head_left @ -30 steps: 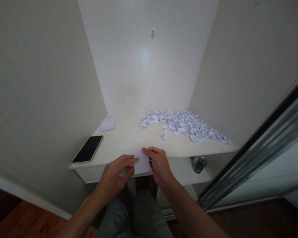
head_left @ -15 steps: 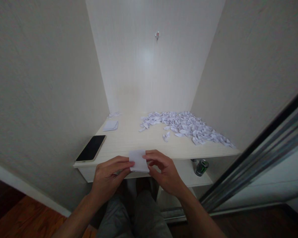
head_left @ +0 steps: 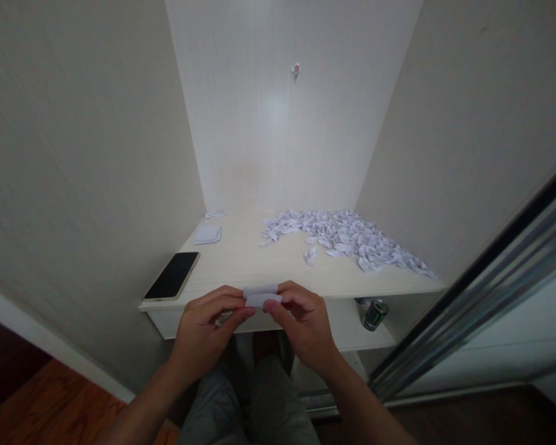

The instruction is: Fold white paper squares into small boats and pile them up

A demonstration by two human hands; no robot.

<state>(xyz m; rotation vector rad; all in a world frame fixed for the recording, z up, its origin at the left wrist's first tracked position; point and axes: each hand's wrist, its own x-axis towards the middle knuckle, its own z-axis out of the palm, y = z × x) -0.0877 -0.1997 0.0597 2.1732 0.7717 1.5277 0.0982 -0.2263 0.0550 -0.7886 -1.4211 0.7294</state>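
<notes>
fingers of left hand (head_left: 206, 324) and right hand (head_left: 308, 321): narrow, pinching paper (head_left: 262, 300) at either side | held near front edge of counter (head_left: 254, 259) | seemingly mid-fold, layers not level | next likely calls for lining up edges, pressing crease

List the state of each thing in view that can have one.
Left hand: closed on the held paper's left end
Right hand: closed on its right end, thumb in front
Held paper: bent over on itself
Phone: lying flat, screen dark
Paper stack: lying flat, edges slightly uneven
Paper heap: folded pieces, loosely scattered
Can: on the lower shelf; opened or sealed, cannot tell
</notes>
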